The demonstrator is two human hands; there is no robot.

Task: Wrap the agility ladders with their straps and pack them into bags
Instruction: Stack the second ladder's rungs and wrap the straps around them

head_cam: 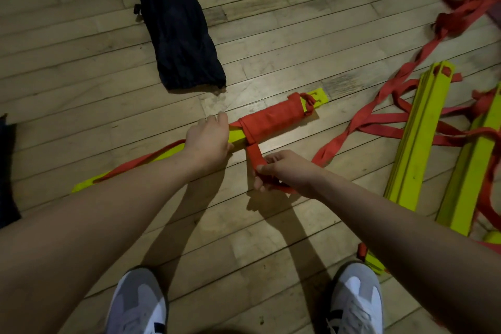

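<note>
A stack of yellow ladder rungs [162,156] lies on the wooden floor, its right half wound in red strap [271,119]. My left hand [210,141] rests on the middle of the stack, fingers curled over the rungs beside the wrapping. My right hand [284,171] pinches the loose red strap just below the bundle, pulled toward me. A dark navy bag [176,24] lies flat on the floor beyond the bundle.
More yellow rung stacks [417,138] tangled in red straps [379,116] lie at the right. Another dark bag's edge [6,168] shows at the left. My two grey and white shoes [138,306] stand at the bottom.
</note>
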